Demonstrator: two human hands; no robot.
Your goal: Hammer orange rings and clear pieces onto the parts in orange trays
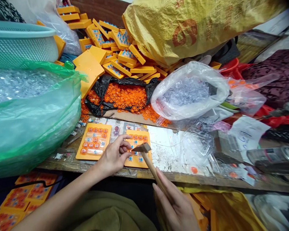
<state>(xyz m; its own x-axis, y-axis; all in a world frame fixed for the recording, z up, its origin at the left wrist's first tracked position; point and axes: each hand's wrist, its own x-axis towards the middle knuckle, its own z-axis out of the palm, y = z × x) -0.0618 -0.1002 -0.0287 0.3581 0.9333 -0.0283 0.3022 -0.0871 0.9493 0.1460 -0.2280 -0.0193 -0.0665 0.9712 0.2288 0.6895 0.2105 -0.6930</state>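
Note:
My right hand (174,205) grips the wooden handle of a small hammer (144,150) whose metal head rests over an orange plastic panel (137,160) on the workbench. My left hand (115,155) lies on that panel's left edge, its fingertips pinched on a small part right beside the hammer head. The panel carries orange round caps and a few blue-and-clear pieces. A second orange panel (94,141), filled with caps and clear pieces, lies flat just to the left.
A black bag of loose orange caps (125,96) sits behind the panels, a heap of orange panels (115,48) behind that. Clear bag of transparent parts (190,91) at right, big green bag (31,112) and mesh basket (19,41) at left, yellow sack (188,25) above.

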